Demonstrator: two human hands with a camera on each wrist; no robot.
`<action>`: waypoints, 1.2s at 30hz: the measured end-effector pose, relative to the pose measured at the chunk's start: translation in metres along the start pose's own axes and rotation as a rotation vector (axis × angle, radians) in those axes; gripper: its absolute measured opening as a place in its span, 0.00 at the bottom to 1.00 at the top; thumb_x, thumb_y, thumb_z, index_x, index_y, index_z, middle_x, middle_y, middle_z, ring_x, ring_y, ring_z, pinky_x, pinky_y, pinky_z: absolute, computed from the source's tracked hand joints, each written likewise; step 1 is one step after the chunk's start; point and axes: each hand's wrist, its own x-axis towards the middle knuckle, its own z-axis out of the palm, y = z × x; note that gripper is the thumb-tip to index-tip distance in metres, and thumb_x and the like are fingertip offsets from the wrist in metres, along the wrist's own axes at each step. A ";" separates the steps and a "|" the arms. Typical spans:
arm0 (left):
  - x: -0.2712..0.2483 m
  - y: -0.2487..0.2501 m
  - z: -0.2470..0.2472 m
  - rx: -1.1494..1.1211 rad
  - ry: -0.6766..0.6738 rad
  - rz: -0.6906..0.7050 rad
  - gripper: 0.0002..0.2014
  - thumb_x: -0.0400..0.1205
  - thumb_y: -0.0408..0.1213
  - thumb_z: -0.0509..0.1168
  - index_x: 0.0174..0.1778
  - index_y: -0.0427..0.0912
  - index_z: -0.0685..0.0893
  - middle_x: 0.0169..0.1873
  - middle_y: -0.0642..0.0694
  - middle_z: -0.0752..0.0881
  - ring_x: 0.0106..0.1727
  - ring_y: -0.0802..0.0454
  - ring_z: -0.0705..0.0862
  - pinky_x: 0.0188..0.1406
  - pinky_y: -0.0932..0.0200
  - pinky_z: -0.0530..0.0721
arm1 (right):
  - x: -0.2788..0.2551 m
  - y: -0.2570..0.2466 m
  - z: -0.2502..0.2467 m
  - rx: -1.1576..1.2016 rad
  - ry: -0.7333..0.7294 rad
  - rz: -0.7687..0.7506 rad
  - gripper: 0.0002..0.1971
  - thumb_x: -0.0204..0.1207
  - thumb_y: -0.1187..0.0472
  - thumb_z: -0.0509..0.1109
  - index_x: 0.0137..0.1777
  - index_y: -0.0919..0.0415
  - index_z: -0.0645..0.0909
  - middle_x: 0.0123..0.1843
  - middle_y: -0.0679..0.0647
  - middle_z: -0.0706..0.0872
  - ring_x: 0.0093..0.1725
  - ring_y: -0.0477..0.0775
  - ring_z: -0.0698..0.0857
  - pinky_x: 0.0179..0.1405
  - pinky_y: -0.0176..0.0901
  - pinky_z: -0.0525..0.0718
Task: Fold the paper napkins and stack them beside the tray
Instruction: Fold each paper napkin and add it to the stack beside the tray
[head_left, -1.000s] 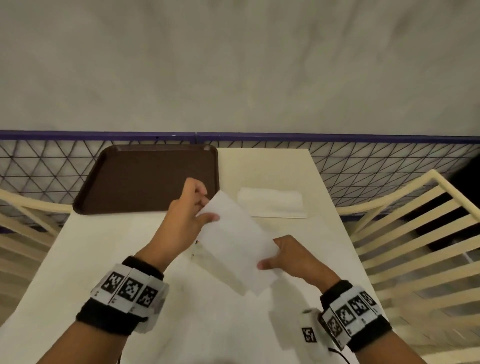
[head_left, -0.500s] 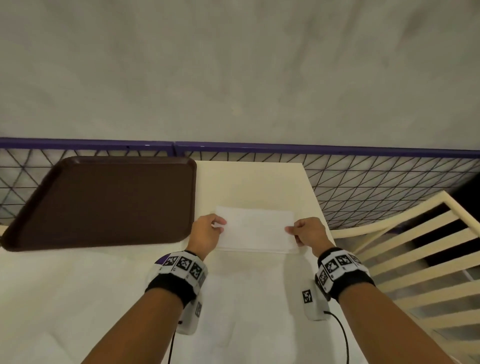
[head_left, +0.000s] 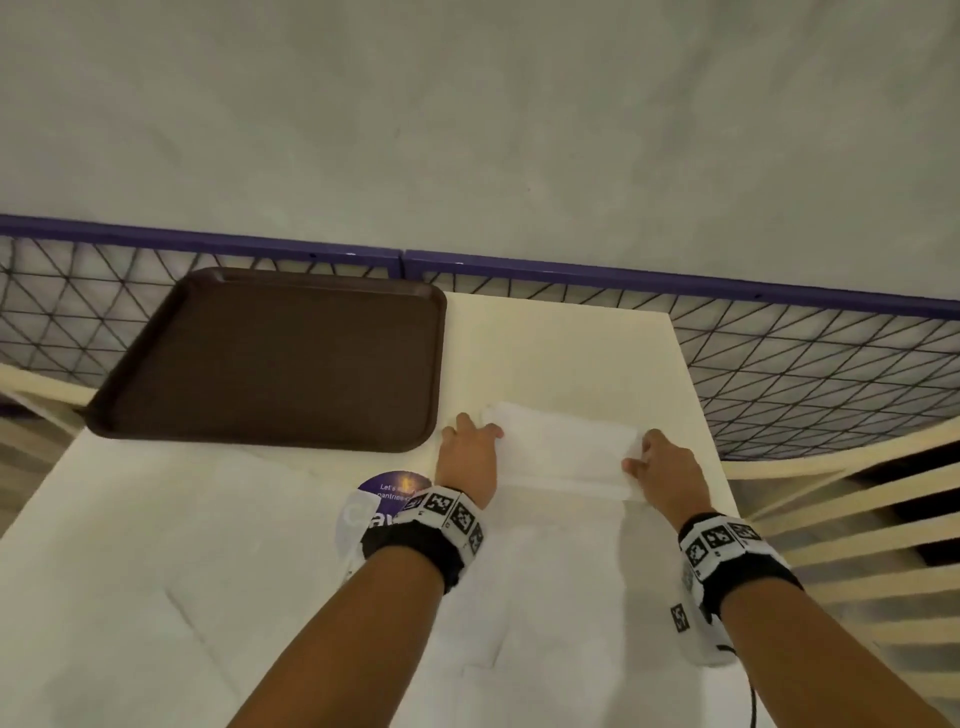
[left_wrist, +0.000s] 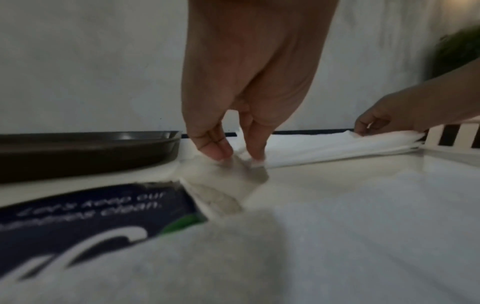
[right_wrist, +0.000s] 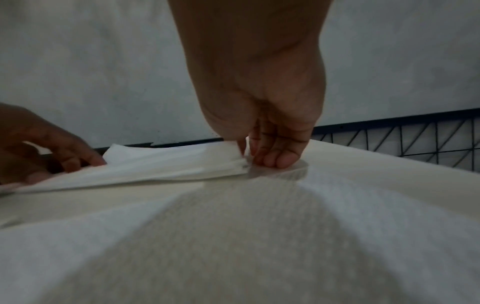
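A white folded napkin (head_left: 563, 447) lies on a small stack on the cream table (head_left: 545, 343), just right of the brown tray (head_left: 270, 358). My left hand (head_left: 475, 428) stands at the stack's left end, its straight fingers (left_wrist: 215, 152) pointing down onto the table edge of the napkin (left_wrist: 324, 146). The napkin's far left corner sticks up free in the right wrist view. At the right end, my right hand (head_left: 636, 457) pinches the top napkin (right_wrist: 155, 166) between thumb and fingers (right_wrist: 280, 160), low over the table.
Unfolded white napkins (head_left: 545, 597) cover the near table under my forearms, partly over a purple round sticker (head_left: 384, 493). A purple-railed wire fence (head_left: 805, 374) runs behind the table. A cream slatted chair (head_left: 857, 519) stands close on the right.
Both hands carried the folded napkin from mid-air near me forward to the spot right of the tray and lowered it onto the stack. The left hand's hold has loosened.
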 end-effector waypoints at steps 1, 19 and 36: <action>-0.007 -0.001 -0.005 0.064 -0.015 0.004 0.24 0.81 0.28 0.56 0.73 0.46 0.70 0.65 0.39 0.71 0.63 0.40 0.73 0.67 0.52 0.73 | -0.001 0.000 -0.004 0.003 -0.010 -0.002 0.13 0.76 0.61 0.67 0.58 0.64 0.73 0.47 0.66 0.84 0.44 0.65 0.82 0.42 0.51 0.80; -0.245 -0.284 -0.119 -0.119 -0.122 -0.424 0.23 0.75 0.44 0.72 0.64 0.44 0.78 0.63 0.42 0.79 0.61 0.45 0.78 0.63 0.53 0.75 | -0.241 -0.048 -0.019 0.429 0.011 -0.195 0.11 0.75 0.63 0.71 0.54 0.49 0.80 0.66 0.55 0.81 0.59 0.57 0.81 0.55 0.40 0.74; -0.233 -0.278 -0.082 0.111 -0.151 -0.350 0.34 0.71 0.55 0.72 0.69 0.45 0.71 0.66 0.45 0.77 0.68 0.42 0.72 0.66 0.47 0.69 | -0.356 -0.085 0.111 0.151 -0.453 -0.379 0.20 0.76 0.58 0.70 0.48 0.26 0.72 0.57 0.27 0.74 0.62 0.40 0.76 0.53 0.13 0.63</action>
